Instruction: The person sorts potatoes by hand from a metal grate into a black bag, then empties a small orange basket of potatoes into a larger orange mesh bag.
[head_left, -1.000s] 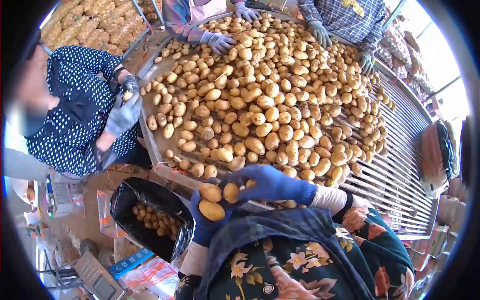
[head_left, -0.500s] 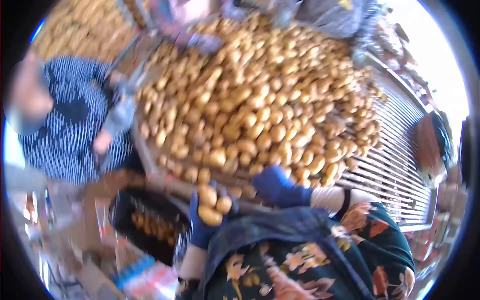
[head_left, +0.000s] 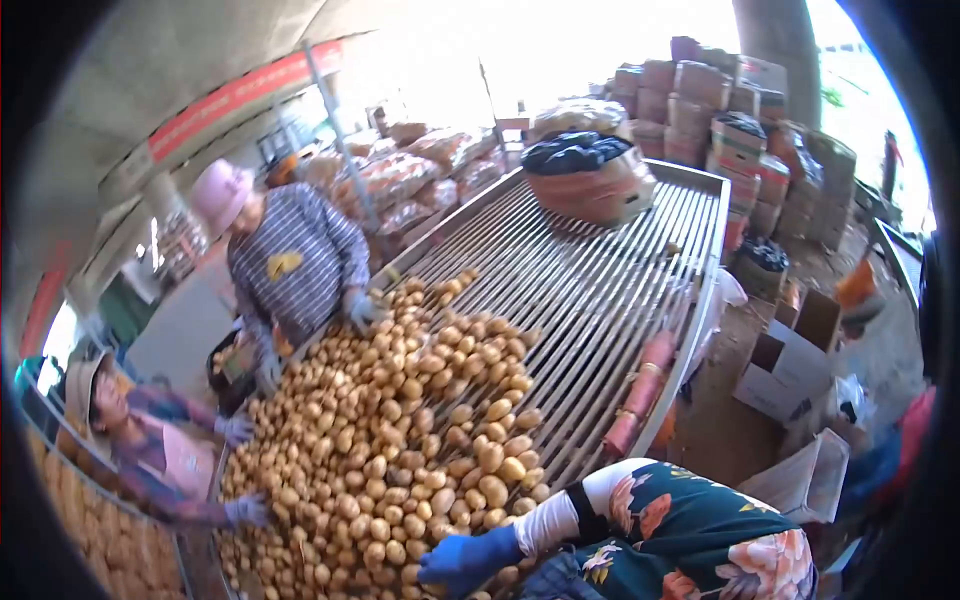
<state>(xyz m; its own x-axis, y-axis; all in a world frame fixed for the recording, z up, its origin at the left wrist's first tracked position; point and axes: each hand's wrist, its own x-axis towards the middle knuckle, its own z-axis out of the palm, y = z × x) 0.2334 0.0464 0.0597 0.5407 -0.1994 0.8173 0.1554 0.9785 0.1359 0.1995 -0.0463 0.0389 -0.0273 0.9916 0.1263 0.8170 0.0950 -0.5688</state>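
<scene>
My right hand (head_left: 468, 562), in a blue glove, reaches in from the lower right and rests against the near edge of the heap of potatoes (head_left: 375, 450). Its fingers point down among them and are too indistinct to tell open from closed. The potatoes lie piled on a slatted metal table (head_left: 590, 290). My left hand is out of view.
Two people stand across the heap, one in a striped top (head_left: 300, 260), one in a pink apron (head_left: 185, 460), their gloved hands at its edge. A large sack (head_left: 590, 185) and a red roll (head_left: 640, 395) lie on the slats. Boxes (head_left: 790, 365) stand at right.
The view has swung up and to the right, showing more slats and the stacked sacks. My left hand, which held several potatoes, has left the view. My right hand now appears lower.
</scene>
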